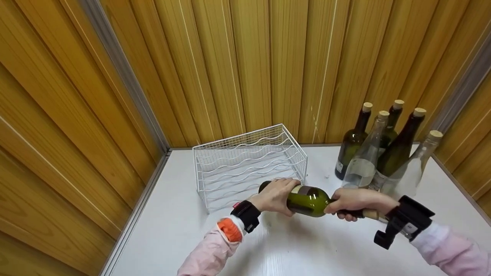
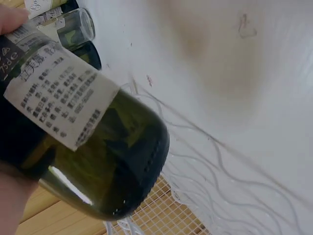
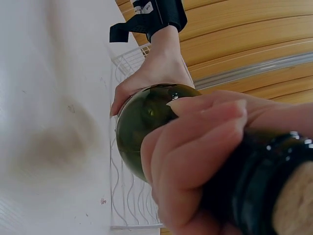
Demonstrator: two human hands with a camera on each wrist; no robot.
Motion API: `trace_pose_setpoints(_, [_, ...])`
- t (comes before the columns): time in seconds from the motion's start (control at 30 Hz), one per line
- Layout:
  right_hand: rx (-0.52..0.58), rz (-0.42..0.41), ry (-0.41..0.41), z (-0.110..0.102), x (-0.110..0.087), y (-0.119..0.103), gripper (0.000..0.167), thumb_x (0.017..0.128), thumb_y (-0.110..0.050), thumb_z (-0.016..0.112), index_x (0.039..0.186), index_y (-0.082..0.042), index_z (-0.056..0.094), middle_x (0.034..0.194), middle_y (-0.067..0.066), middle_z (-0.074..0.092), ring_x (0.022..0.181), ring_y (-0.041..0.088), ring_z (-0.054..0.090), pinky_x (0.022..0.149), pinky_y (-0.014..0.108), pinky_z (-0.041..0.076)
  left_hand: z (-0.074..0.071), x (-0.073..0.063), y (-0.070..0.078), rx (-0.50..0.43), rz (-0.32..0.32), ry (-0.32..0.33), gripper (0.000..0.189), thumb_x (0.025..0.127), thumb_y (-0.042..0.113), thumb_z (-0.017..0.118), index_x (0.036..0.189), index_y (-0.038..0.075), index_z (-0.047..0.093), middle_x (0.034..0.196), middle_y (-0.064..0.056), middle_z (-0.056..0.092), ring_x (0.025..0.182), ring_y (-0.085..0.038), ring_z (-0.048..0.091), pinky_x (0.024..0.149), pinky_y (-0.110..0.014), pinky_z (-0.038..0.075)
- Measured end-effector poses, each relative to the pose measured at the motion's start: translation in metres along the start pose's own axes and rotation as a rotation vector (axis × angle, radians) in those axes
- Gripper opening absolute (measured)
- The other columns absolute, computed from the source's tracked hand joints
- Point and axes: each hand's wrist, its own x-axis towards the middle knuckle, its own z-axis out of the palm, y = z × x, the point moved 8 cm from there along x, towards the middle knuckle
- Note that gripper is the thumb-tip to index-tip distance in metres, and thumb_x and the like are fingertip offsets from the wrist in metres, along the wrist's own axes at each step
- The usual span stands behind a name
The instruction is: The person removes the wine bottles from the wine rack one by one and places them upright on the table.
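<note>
A green glass wine bottle (image 1: 311, 201) is held sideways above the white table, just in front of a white wire rack (image 1: 301, 165). Its base end points left toward the rack. The left hand (image 1: 273, 195) grips the bottle's body from above, near the base. Around the neck, the right hand (image 1: 353, 200) curls its fingers and thumb. A cork (image 1: 370, 214) plugs the mouth, beyond the right hand. A white printed label (image 2: 61, 98) shows on the body in the left wrist view. The rack has rows of wavy wires.
Several corked bottles stand close together at the right, among them a dark green bottle (image 1: 399, 155) and a clear bottle (image 1: 362, 165). Wood-patterned panels (image 1: 249, 69) close off the back and sides of the white table (image 1: 172, 237).
</note>
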Motion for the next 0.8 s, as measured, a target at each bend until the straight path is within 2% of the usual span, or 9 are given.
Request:
trace_pose_setpoints(0.23, [-0.016,0.019,-0.037,0.002,0.002,0.001,0.014,0.104,-0.018,0.067,0.093,-0.010,0.064,0.066,-0.006,0.054,0.054,0.001,0.048,0.053,0.014,0.043,0.005,-0.005,0.000,-0.009,-0.022,-0.018,0.085,0.072,0.035,0.100,0.141,0.009,0.059,0.130,-0.006,0.075,0.112,-0.021,0.067,0.100,-0.025,0.054])
trace_pose_setpoints(0.4, [-0.078,0.005,-0.072,0.004,0.007,-0.001,0.017,0.104,-0.020,0.067,0.089,-0.011,0.066,0.064,-0.006,0.056,0.052,0.001,0.052,0.053,0.015,0.047,0.006,-0.011,-0.001,-0.004,-0.049,-0.015,0.088,0.070,0.035,0.102,0.142,0.009,0.059,0.135,-0.006,0.075,0.116,-0.021,0.067,0.104,-0.025,0.054])
trace_pose_setpoints(0.6, [-0.112,-0.023,-0.103,0.006,0.011,-0.006,0.018,0.103,-0.021,0.066,0.092,-0.008,0.069,0.061,-0.007,0.061,0.050,-0.001,0.059,0.052,0.016,0.051,0.002,-0.016,-0.001,0.028,-0.062,-0.008,0.091,0.070,0.037,0.102,0.144,0.008,0.059,0.138,-0.007,0.074,0.120,-0.022,0.068,0.108,-0.029,0.055])
trace_pose_setpoints(0.7, [-0.120,-0.036,-0.119,0.006,0.011,-0.009,0.023,0.107,-0.024,0.065,0.094,-0.005,0.070,0.063,-0.006,0.067,0.052,0.000,0.065,0.053,0.015,0.052,0.001,-0.018,-0.001,0.041,-0.062,-0.001,0.091,0.070,0.038,0.102,0.144,0.007,0.059,0.137,-0.007,0.074,0.119,-0.021,0.068,0.107,-0.028,0.055])
trace_pose_setpoints(0.8, [-0.124,-0.042,-0.122,0.004,0.010,-0.013,0.037,0.112,-0.036,0.062,0.098,-0.003,0.072,0.071,0.002,0.077,0.060,0.003,0.071,0.058,0.017,0.055,-0.001,-0.019,-0.001,0.030,-0.058,0.013,0.090,0.070,0.038,0.102,0.143,0.007,0.059,0.135,-0.007,0.075,0.117,-0.021,0.068,0.106,-0.027,0.056])
